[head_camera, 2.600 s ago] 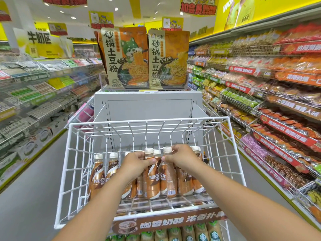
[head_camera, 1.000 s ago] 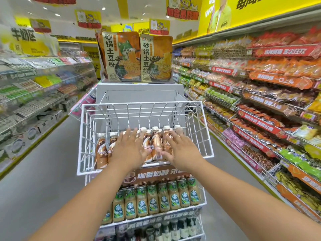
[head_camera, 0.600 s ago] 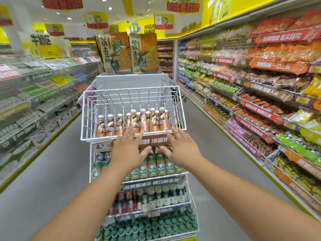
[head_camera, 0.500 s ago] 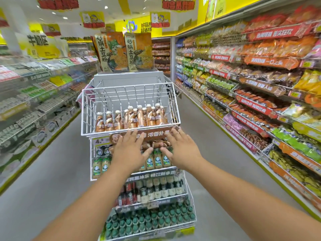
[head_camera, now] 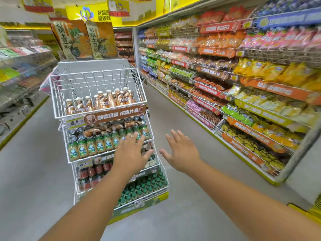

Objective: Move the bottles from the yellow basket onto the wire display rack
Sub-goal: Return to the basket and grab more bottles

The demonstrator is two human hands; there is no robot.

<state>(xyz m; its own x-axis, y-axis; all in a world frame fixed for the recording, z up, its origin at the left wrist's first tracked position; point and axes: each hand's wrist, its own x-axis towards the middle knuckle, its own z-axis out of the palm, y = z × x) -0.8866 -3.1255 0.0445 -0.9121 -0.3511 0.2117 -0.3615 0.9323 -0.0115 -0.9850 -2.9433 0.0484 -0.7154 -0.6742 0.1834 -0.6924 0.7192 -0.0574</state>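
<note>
The white wire display rack stands in the aisle ahead, left of centre. Its top basket holds a row of brown coffee bottles with white caps. Lower tiers hold green-labelled bottles, dark bottles and green-capped bottles. My left hand hovers open in front of the middle tiers. My right hand is open over the floor, to the right of the rack. Neither hand holds anything. A yellow corner shows at the lower right edge; I cannot tell whether it is the basket.
Snack shelves line the right side of the aisle. Blurred shelves run along the left. Two large noodle packs stand on top of the rack's back panel. Grey floor surrounds the rack.
Both hands let go of the bottles in the top basket and pulled back and down. The view moved away from the rack and swung right, so the rack now sits further left.
</note>
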